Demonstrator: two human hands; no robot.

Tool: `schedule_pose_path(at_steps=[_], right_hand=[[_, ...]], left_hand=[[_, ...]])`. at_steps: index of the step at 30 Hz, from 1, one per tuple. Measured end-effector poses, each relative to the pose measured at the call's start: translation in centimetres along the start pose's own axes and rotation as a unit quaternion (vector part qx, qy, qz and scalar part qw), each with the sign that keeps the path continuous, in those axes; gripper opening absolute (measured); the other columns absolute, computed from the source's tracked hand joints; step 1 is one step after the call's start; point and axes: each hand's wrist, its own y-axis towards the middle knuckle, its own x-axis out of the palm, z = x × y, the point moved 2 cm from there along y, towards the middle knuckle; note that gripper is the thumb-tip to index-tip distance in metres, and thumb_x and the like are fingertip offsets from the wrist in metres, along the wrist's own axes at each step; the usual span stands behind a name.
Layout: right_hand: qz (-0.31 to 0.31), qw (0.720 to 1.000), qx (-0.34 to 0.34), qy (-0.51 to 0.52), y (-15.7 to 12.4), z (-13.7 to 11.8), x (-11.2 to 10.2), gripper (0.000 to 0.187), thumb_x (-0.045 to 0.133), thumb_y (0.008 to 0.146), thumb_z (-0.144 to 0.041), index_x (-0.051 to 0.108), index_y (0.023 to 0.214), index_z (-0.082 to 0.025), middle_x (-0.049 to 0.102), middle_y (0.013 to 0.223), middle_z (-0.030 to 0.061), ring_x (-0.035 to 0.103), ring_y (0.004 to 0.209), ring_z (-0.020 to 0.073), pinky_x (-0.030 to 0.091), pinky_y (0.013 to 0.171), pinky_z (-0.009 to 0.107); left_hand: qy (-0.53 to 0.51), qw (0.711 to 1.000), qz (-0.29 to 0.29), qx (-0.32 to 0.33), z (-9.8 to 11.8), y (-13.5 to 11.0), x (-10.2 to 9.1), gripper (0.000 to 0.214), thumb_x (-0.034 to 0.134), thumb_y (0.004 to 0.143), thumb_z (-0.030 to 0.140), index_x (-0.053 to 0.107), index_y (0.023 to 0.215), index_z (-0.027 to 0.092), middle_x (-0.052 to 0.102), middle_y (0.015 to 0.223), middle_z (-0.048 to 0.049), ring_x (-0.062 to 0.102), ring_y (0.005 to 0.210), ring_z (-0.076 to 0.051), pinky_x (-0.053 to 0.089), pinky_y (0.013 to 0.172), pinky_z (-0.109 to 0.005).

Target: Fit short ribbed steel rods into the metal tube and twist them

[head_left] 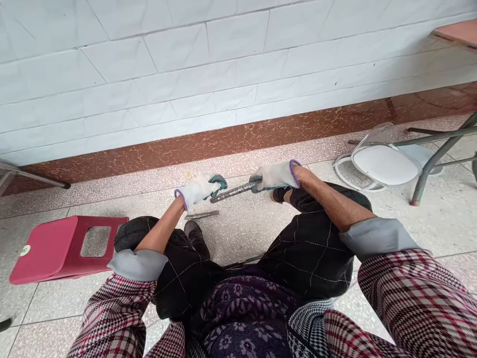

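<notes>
A ribbed grey metal rod (pixel 234 191) slants in front of me, and my right hand (pixel 274 176) is closed round its right end. Both hands wear white knitted gloves with green-coated fingers and purple cuffs. My left hand (pixel 203 189) is just left of the rod's free end, with its fingers curled in. Whatever those fingers hold, if anything, is hidden. A second, shorter grey rod (pixel 202 215) lies on the floor below my left hand, close to my left shoe (pixel 193 228).
At the left lies a red plastic stool (pixel 52 243) with a cut-out. White round-topped folding stools (pixel 385 164) lean by the wall at the right, beside a metal-legged table (pixel 456 34). The tiled wall (pixel 238 74) with its brown skirting runs across the front.
</notes>
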Motion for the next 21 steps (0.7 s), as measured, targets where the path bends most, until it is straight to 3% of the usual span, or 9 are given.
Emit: schedule_pose_path(at_steps=[3,5,7,9,11,14,18,20,21], right_hand=[[-0.001,0.998,0.031,-0.046,0.7,-0.2,0.3,0.028,0.067,0.098,-0.037,0.068,0.115,-0.015,0.069,0.111,0.0079,0.067,0.094,0.0213,0.057,0.080,0.037],[0.016,0.997,0.040,-0.071,1.0,-0.9,0.0,0.019,0.071,0.093,-0.031,0.070,0.102,-0.014,0.068,0.092,0.0060,0.065,0.083,0.0194,0.053,0.073,0.032],[0.041,0.995,0.039,-0.081,1.0,-2.0,-0.4,0.010,0.072,0.089,-0.025,0.068,0.091,-0.015,0.062,0.075,0.0023,0.059,0.069,0.0156,0.046,0.062,0.028],[0.050,0.998,0.035,-0.028,0.8,-3.0,-0.7,0.008,0.067,0.090,-0.025,0.064,0.088,-0.018,0.054,0.066,-0.0020,0.050,0.056,0.0114,0.039,0.050,0.025],[0.030,0.994,0.031,0.096,0.5,-3.6,-0.4,0.011,0.063,0.091,-0.030,0.062,0.089,-0.019,0.048,0.060,-0.0050,0.042,0.046,0.0088,0.033,0.040,0.022],[-0.055,0.951,-0.024,0.303,0.4,-3.5,0.6,0.026,0.066,0.089,-0.043,0.062,0.097,-0.018,0.045,0.055,-0.0074,0.035,0.039,0.0078,0.029,0.033,0.020],[-0.200,0.859,-0.115,0.457,0.2,-2.8,1.6,0.046,0.069,0.086,-0.057,0.061,0.106,-0.017,0.038,0.051,-0.0114,0.025,0.036,0.0067,0.023,0.030,0.018],[-0.228,0.844,-0.120,0.470,0.0,-2.7,1.7,0.048,0.064,0.089,-0.061,0.061,0.108,-0.017,0.037,0.052,-0.0116,0.023,0.037,0.0067,0.023,0.030,0.018],[-0.219,0.852,-0.117,0.461,-0.1,-2.7,1.7,0.048,0.063,0.089,-0.062,0.062,0.108,-0.018,0.040,0.053,-0.0104,0.026,0.037,0.0070,0.024,0.031,0.019]], left_hand=[[0.008,1.000,-0.001,-0.016,-0.2,0.2,0.9,0.023,0.066,0.098,0.030,0.069,0.116,0.016,0.069,0.102,-0.0078,0.067,0.082,-0.016,0.057,0.070,-0.028],[0.009,1.000,0.007,-0.016,-0.1,0.6,1.4,0.012,0.061,0.097,0.022,0.070,0.103,0.016,0.065,0.076,-0.0026,0.057,0.057,-0.010,0.045,0.050,-0.019],[-0.017,0.999,0.023,-0.014,0.3,1.0,1.5,0.014,0.054,0.097,0.017,0.068,0.096,0.016,0.057,0.061,0.0016,0.043,0.042,-0.007,0.031,0.039,-0.018],[-0.068,0.997,0.037,-0.005,1.0,1.2,1.3,0.017,0.049,0.096,0.015,0.066,0.096,0.016,0.054,0.056,0.0036,0.036,0.036,-0.006,0.024,0.035,-0.018],[-0.115,0.992,0.045,0.007,1.7,1.1,1.1,0.015,0.051,0.093,0.017,0.065,0.098,0.015,0.053,0.054,0.0044,0.034,0.034,-0.006,0.023,0.034,-0.019],[-0.156,0.986,0.053,0.034,2.7,0.7,1.0,0.018,0.062,0.085,0.026,0.063,0.099,0.014,0.052,0.052,0.0054,0.036,0.034,-0.006,0.023,0.033,-0.020],[-0.271,0.955,-0.023,0.117,3.7,0.4,1.4,0.058,0.073,0.074,0.038,0.061,0.125,0.013,0.045,0.054,0.0118,0.029,0.033,-0.004,0.022,0.035,-0.021],[-0.305,0.940,-0.061,0.139,3.9,0.3,1.5,0.070,0.074,0.072,0.039,0.057,0.135,0.014,0.042,0.054,0.0140,0.025,0.032,-0.003,0.021,0.035,-0.022],[-0.312,0.937,-0.064,0.142,3.9,0.2,1.6,0.070,0.074,0.072,0.038,0.057,0.135,0.014,0.040,0.053,0.0144,0.024,0.031,-0.003,0.021,0.035,-0.022]])
